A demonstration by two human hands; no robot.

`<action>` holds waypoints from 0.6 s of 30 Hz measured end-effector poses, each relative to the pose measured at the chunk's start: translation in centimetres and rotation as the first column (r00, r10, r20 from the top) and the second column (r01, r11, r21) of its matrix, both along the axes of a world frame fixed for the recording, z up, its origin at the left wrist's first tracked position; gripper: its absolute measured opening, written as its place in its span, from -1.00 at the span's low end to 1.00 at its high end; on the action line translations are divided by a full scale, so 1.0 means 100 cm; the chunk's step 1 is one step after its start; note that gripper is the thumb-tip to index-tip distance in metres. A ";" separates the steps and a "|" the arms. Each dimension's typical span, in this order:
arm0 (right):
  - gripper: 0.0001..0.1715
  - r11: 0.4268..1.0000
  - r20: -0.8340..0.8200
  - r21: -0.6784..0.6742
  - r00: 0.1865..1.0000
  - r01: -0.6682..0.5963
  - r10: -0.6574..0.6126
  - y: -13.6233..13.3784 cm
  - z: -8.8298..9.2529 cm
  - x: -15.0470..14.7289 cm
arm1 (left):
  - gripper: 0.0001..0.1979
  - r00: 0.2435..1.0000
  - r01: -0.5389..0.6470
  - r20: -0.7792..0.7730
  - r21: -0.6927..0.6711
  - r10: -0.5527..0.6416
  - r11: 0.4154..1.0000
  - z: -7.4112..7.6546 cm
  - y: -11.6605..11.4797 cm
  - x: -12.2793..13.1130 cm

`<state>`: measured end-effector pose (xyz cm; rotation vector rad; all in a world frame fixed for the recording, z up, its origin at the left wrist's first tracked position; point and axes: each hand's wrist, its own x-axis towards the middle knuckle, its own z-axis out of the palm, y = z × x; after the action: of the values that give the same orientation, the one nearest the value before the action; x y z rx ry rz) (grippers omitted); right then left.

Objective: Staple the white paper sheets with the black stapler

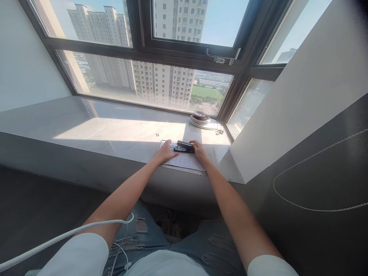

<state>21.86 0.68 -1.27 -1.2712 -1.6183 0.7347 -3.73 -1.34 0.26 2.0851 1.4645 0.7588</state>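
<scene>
A black stapler (184, 147) lies on a sheet of paper with writing (186, 162) at the front of the windowsill. Its top arm is raised from its base, with a metal part showing between them. My right hand (199, 150) grips the stapler's right end, fingers bent round it. At the left end is my left hand (166, 152), thumb and fingers apart, on the paper; its thumb reaches the base. Two small dark strips, which look like staples (156, 134), lie on the sill beyond my left hand.
A stack of round plate-like things (199, 119) stands in the sill's far right corner, with small metal pieces (219, 132) beside it. Dark-framed windows (184, 65) rise behind. A beaded cord (276, 184) hangs at right. A white cable (71, 232) crosses by my left arm.
</scene>
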 end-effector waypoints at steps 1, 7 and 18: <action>-0.50 1.000 0.005 0.012 1.000 0.013 -0.013 -0.002 0.001 -0.001 | -0.07 1.000 0.002 0.004 0.003 -0.002 1.000 -0.001 0.000 0.000; -0.54 0.992 0.238 0.095 0.969 -0.085 0.060 -0.019 0.006 -0.004 | -0.08 0.999 0.011 0.039 0.032 -0.012 0.999 0.000 0.001 -0.002; -0.75 0.787 0.276 0.617 0.932 0.016 -0.236 -0.037 0.007 -0.006 | -0.50 0.587 -0.073 0.706 -0.441 0.396 0.894 0.018 0.001 0.030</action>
<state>21.25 -3.05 -0.61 -1.0367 -1.8154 -0.1272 -0.74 -1.24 2.03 1.0114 1.2247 1.1971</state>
